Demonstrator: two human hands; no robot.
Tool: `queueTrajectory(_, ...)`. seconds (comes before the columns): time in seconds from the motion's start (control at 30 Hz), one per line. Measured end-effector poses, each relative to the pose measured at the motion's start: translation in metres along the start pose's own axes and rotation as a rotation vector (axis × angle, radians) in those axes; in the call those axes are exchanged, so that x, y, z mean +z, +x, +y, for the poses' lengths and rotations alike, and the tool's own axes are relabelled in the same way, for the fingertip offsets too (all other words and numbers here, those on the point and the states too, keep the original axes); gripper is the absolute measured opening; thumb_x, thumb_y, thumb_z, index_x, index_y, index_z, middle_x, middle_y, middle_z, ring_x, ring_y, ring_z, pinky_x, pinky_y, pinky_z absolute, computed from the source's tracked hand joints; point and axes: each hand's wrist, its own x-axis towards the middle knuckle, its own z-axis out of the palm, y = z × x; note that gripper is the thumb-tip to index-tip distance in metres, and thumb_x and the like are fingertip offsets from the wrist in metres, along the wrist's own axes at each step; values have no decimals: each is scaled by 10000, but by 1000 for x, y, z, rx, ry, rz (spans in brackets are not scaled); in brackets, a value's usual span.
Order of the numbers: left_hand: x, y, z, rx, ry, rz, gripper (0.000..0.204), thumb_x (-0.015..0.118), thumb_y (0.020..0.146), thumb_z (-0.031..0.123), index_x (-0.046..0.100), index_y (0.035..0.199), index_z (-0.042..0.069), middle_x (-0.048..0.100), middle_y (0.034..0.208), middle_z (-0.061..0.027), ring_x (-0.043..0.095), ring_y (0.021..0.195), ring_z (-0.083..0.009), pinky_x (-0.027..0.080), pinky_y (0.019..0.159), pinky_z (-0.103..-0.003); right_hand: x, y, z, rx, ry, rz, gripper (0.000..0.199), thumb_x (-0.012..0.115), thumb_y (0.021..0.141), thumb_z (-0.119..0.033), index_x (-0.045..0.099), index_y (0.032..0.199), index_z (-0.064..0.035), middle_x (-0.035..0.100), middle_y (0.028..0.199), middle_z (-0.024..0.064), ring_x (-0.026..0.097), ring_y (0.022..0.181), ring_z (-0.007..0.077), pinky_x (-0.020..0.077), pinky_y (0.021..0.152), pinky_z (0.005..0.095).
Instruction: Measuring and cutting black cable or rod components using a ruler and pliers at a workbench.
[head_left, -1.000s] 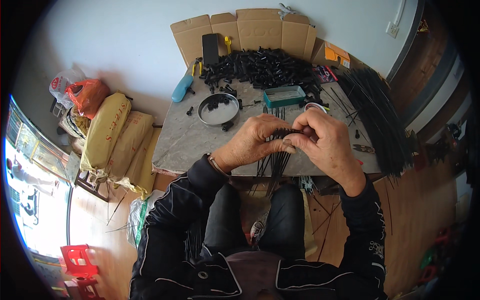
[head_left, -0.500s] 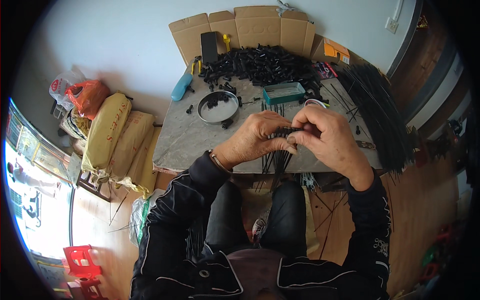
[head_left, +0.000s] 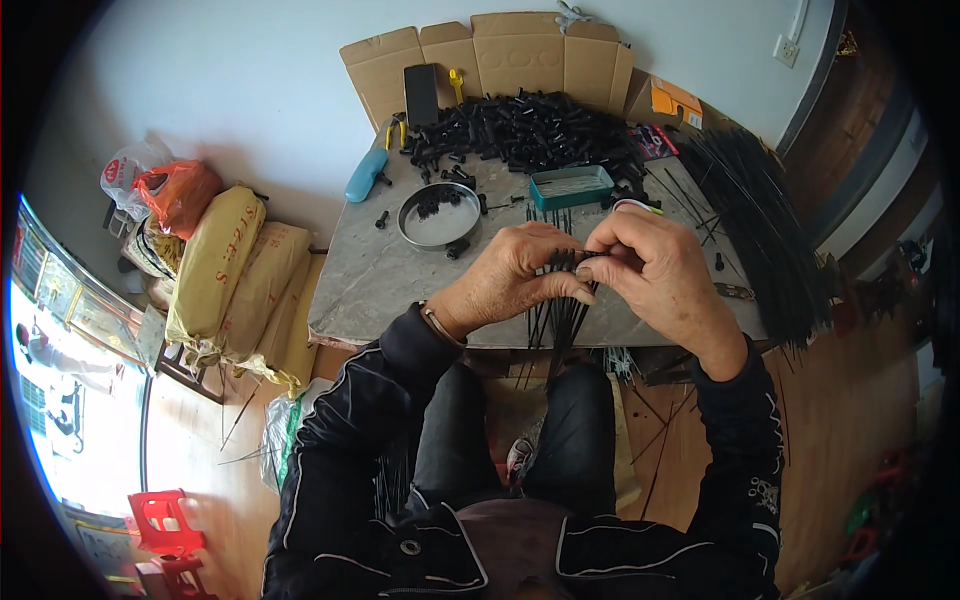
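My left hand [head_left: 507,272] is closed around a bundle of thin black rods [head_left: 560,335], which stick out above the fingers and hang down past the table's near edge. Close against it, my right hand [head_left: 660,272] pinches with thumb and forefinger at a small black piece by the rods' upper part. Fingers mostly hide that piece, so its shape is unclear. Beyond the hands lies a heap of small black tubular parts [head_left: 530,130]. A round metal dish [head_left: 458,226] with a few black pieces stands left of it.
On the grey table [head_left: 370,285] are a green tray [head_left: 572,203], a light-blue bottle [head_left: 366,176] and a dark phone-like slab [head_left: 421,95]. Folded cardboard [head_left: 515,55] stands behind the heap. Many long black rods [head_left: 765,225] lie at the right. Yellow sacks [head_left: 213,265] are stacked at the left.
The right fingers have shifted slightly at the rods' upper part, and the left hand keeps its hold. The whole view has moved a little.
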Motion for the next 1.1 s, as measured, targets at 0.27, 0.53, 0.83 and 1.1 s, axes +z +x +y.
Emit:
queueTrajectory(0.27, 2, 4, -3, 57, -14, -35, 428, 772, 716, 369, 676, 948, 23, 675, 850, -132, 637, 806, -334, 511, 722, -402, 4, 6, 7, -120, -50, 21, 236, 801, 706, -72, 593, 803, -19, 547, 732, 26, 554, 600, 103, 461, 511, 249)
queueTrajectory(0.53, 3, 2, -7, 0, -69, -103, 369, 717, 808, 324, 674, 993, 7, 678, 921, -137, 661, 847, -295, 508, 755, -369, 15, 11, 4, -216, -96, 106, 280, 827, 671, -138, 612, 822, -41, 564, 733, 27, 601, 626, 115, 498, 515, 254)
queueTrajectory(0.83, 56, -42, -19, -470, -396, -53, 286, 750, 816, 215, 667, 965, -14, 689, 972, -127, 647, 990, -232, 494, 872, -374, 33, 15, 15, -301, -399, 241, 146, 753, 765, -132, 614, 763, -85, 563, 674, 34, 571, 551, 219, 431, 473, 325)
queueTrajectory(1.1, 73, -86, -56, -91, 525, -201, 870, 642, 758, 609, 508, 1265, -85, 353, 1458, -235, 190, 1426, -385, 163, 1160, -490, 30, 26, 4, -144, -253, 159, 124, 716, 795, -36, 597, 795, -2, 606, 715, 79, 594, 594, 167, 451, 533, 271)
